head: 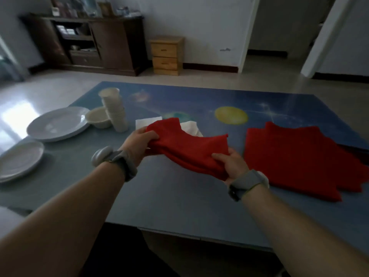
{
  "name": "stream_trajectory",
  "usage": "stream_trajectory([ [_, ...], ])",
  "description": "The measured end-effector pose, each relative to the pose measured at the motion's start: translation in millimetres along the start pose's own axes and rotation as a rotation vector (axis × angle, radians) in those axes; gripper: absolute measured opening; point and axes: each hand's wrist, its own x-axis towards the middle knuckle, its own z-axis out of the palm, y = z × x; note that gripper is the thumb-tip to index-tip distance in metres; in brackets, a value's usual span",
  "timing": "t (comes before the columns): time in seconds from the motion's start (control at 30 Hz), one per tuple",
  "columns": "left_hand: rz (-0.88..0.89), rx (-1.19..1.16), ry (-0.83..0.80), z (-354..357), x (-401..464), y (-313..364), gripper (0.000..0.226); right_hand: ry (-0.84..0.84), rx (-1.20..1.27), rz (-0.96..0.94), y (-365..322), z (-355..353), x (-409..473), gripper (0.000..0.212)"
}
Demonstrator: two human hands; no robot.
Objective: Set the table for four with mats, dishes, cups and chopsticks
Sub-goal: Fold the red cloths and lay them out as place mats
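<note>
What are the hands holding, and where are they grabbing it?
Both hold one red cloth mat above the table. The left hand grips its left end, and the right hand pinches its near right edge.

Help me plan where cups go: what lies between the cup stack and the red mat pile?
In the head view, white napkins and the red mat held in both hands lie between the cup stack and mat pile.

Table layout: two plates at far left, a smaller plate stack nearer. Bowl just right of the plates, touching the cup stack. Napkins mid-table behind the held mat. Mat pile at right.
</note>
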Motion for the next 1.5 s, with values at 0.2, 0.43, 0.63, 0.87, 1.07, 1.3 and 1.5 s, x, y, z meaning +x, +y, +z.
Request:
stream_trajectory([
  [0.2, 0.099, -0.032, 0.161, -85.3, -15.1, -2.7, 0.030, -0.136, -0.220, -0.266, 11.7, 83.4, -7.1, 0.040],
  [0.43, 0.071, 0.008, 0.374, -183.2, -30.2, -16.1, 0.025, -0.300, -0.285, -0.294, 47.0, 172.1, -15.2, 0.039],
  [0.63, -0.249, 0.626, 0.484, -243.1, -28.1, -59.8, 0.014, -0.417, -0.629, 0.010, 104.7, 200.4, 1.6, 0.027],
  [0.87, -0.306, 0.921, 0.558, -259.4, -24.1, -75.7, 0.027, -0.394, -0.752, 0.160, 122.3, 212.3, 22.8, 0.024],
  [1.07, -0.253, 0.931, 0.684, -247.3, -5.7, -77.2, 0.034, -0.450, -0.854, 0.204, 120.4, 221.9, 32.6, 0.032],
  [1.3, -0.305, 1.013, 0.720, -247.8, 8.2, -84.6, 0.029, -0.298, -0.925, 0.128, 112.6, 221.2, 38.0, 0.039],
  [1.5, -0.421, 1.095, 0.805, -265.1, 3.2, -88.0, 0.030, -0.392, -0.921, 0.157, 124.6, 245.3, 41.4, 0.049],
])
